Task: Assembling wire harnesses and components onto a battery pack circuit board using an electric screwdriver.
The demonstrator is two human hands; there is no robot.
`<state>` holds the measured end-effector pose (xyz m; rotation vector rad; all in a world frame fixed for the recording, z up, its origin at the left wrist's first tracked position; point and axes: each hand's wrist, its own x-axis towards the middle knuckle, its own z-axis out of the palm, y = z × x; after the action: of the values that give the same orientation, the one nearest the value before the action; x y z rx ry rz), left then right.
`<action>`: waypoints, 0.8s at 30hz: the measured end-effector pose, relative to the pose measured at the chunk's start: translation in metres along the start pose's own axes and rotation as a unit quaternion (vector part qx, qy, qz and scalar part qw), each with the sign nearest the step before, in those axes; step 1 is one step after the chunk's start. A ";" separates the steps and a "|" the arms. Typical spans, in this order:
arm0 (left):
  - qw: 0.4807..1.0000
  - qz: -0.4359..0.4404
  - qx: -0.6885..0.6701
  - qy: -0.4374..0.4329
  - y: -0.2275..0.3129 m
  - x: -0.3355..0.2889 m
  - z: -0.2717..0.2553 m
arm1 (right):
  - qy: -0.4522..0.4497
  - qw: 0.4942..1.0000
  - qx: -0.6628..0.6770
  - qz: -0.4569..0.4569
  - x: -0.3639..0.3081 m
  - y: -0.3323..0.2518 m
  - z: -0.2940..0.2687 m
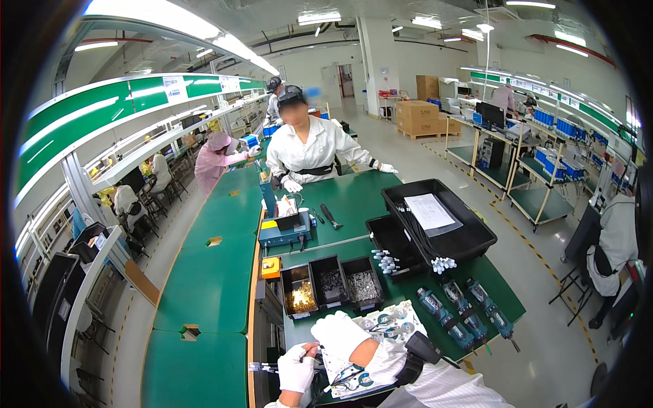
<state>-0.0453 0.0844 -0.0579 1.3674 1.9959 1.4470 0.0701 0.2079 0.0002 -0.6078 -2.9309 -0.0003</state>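
My left hand, in a white glove with a bare thumb tip, is closed beside the near left edge of a white panel. A bundle of thin dark cables with pale tips sticks out on its left side and appears gripped in it. My right hand, also gloved, bends over the panel's left part, close to the left fingertips. Its fingers are curled, and what they pinch is hidden. Round grey and green parts are set on the panel, with dark leads by its near edge.
Black bins of small metal parts stand beyond the panel. Teal electric screwdrivers lie to its right. Behind them, a large black tray holds cables and paper. Across the bench stands a co-worker in white; a blue device sits left.
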 end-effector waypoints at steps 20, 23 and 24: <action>0.985 0.007 0.151 -0.079 0.042 -0.009 -0.016 | 0.019 0.998 0.058 0.002 -0.014 0.016 -0.035; 0.972 0.126 0.182 -0.083 0.052 -0.011 -0.022 | 0.177 0.943 0.277 0.052 -0.069 0.050 -0.098; 0.997 0.040 0.035 -0.063 0.038 -0.015 -0.008 | 0.214 0.926 0.290 0.110 -0.100 0.081 -0.100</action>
<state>-0.0246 0.0689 -0.0257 1.5441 1.9505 1.2999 0.2074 0.2392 0.0817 -0.7133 -2.2588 0.6477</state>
